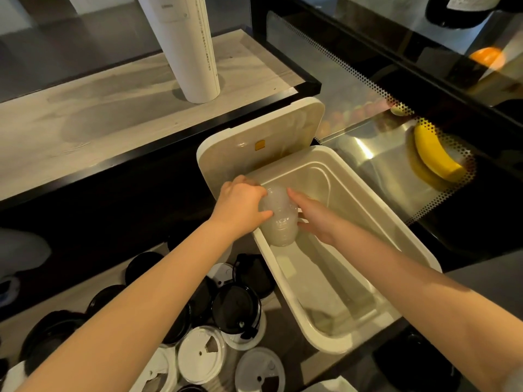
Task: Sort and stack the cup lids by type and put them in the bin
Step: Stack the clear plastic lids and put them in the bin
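Left fingers: curled over the top of the stack of clear lids (pixel 280 222), thumb hooked round its near side. The left hand (pixel 240 205) has a firm wrap.
Right fingers: laid fairly straight along the stack's other side. The right hand (pixel 317 222) braces it rather than wrapping it.
Stack: one translucent column, tilted, inside the bin at its far left corner, close against the wall. Whether it rests on the floor yet I cannot tell.
Bin: one white bin (pixel 410 233), its hinged cover (pixel 260 131) tipped back and open. I make out no other stack inside.
Step in hand: by my read, seating the clear type, so one type is nearly home and the rest is unsorted.
Next move: probably ease both hands off without the column toppling or fanning, then go to the loose pile by the bin.
Black lids: at least seven black lids (pixel 236 309), overlapping, so the count is rough.
White lids: five or six white lids (pixel 201 355), mixed in with the black, some partly covered.
Further out: one white tube (pixel 184 46) on the shelf; one banana (pixel 435 154) and one orange (pixel 486 56) behind glass.
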